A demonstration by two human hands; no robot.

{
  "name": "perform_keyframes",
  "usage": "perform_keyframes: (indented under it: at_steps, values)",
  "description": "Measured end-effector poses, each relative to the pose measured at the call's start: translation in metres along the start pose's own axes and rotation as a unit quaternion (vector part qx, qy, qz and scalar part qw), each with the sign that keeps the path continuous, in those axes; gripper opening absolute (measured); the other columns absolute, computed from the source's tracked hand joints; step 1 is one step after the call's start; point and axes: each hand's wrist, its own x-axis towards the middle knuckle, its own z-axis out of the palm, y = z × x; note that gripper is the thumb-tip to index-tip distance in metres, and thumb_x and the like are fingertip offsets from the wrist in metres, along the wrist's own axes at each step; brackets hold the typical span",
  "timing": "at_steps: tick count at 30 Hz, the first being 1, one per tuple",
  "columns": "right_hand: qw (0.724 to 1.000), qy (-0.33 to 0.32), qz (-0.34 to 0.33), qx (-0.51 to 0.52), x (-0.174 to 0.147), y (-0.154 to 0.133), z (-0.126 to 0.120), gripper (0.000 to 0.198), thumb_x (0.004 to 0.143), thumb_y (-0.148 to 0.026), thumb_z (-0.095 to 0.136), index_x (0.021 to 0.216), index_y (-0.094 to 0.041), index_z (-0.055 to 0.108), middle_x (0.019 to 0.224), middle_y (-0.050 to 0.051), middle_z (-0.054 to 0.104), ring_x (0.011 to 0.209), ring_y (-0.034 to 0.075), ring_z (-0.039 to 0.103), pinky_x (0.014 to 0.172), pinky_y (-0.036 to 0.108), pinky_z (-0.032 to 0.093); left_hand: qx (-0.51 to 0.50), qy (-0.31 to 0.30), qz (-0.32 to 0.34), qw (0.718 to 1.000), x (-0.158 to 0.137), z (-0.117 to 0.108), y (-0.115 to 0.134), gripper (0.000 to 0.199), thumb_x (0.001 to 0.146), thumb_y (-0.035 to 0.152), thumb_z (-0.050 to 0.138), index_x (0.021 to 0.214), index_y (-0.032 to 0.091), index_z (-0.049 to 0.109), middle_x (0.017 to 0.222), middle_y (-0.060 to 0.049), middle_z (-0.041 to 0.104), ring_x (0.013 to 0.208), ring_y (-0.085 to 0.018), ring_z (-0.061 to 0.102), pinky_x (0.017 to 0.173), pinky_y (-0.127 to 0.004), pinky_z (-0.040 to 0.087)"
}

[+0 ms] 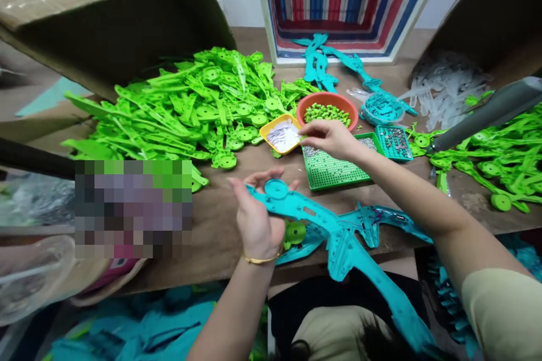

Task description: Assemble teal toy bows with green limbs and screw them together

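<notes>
My left hand (257, 224) holds a long teal plastic part (302, 203) near its end with a round disc, inner ribs and posts facing up. The part slants down to the right toward my lap. My right hand (332, 136) reaches over the workbench, thumb and fingers pinched near the yellow tray (283, 150) of small pale pins. Whatever the fingertips hold is too small to make out. Behind that hand is an orange bowl (302, 106) of small green pieces. A second teal part (369, 224) lies on the bench beneath the held one, beside a green disc (295, 232).
Green plastic parts (199, 96) are heaped at left. A green perforated tray (328, 172) and a teal tray of screws (393, 144) sit under and beside my right forearm. A grey pole (486, 113) juts in at right. Behind stands a striped-lined crate (334, 59).
</notes>
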Motion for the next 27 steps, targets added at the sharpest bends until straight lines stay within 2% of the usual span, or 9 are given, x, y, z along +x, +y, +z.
perform_keyframes:
  at_steps: [3,7,12,19,27]
  values:
    - [0.993,-0.074,-0.043,0.085,-0.036,-0.029,0.023,0.016,0.085,-0.024,0.062,0.098,-0.02,0.071,0.1,0.003,0.072,0.092,0.014,0.065,0.082,0.031,0.051,0.006,0.0,-0.006,1.0,-0.004,0.009,-0.007,0.053,0.084,0.072,0.045,0.082,0.02,0.056,0.085,-0.004,0.069,0.089,-0.02,0.068,0.084,-0.038,0.054]
    - [0.992,-0.075,-0.024,0.097,-0.062,-0.048,0.038,0.019,0.086,-0.025,0.063,0.103,-0.02,0.07,0.101,0.003,0.074,0.088,0.014,0.066,0.076,0.03,0.052,0.014,0.024,0.014,1.0,-0.01,0.011,-0.012,0.053,0.086,0.069,0.045,0.079,0.019,0.058,0.075,-0.002,0.066,0.074,-0.014,0.065,0.08,-0.029,0.051]
    - [0.988,-0.092,-0.054,0.112,-0.072,-0.057,0.037,0.013,0.085,-0.022,0.063,0.097,-0.019,0.07,0.098,0.001,0.074,0.086,0.012,0.066,0.073,0.026,0.051,0.006,0.015,0.012,1.0,-0.019,0.01,-0.014,0.053,0.09,0.067,0.039,0.077,0.019,0.058,0.081,-0.005,0.07,0.081,-0.015,0.067,0.086,-0.031,0.05]
    - [0.989,-0.098,-0.076,0.078,-0.084,-0.063,0.032,0.015,0.086,-0.019,0.062,0.098,-0.019,0.069,0.102,0.002,0.073,0.087,0.012,0.066,0.07,0.025,0.051,0.007,0.013,0.018,1.0,-0.032,0.011,-0.016,0.052,0.09,0.066,0.039,0.077,0.02,0.057,0.083,-0.005,0.07,0.087,-0.017,0.067,0.091,-0.033,0.049]
    - [0.984,-0.12,-0.128,0.03,-0.096,-0.069,0.033,0.013,0.086,-0.016,0.06,0.096,-0.018,0.068,0.102,0.004,0.074,0.092,0.014,0.067,0.082,0.03,0.053,0.023,0.029,0.052,0.998,-0.05,0.016,-0.027,0.053,0.088,0.067,0.042,0.077,0.018,0.059,0.077,-0.004,0.069,0.08,-0.015,0.067,0.088,-0.032,0.051]
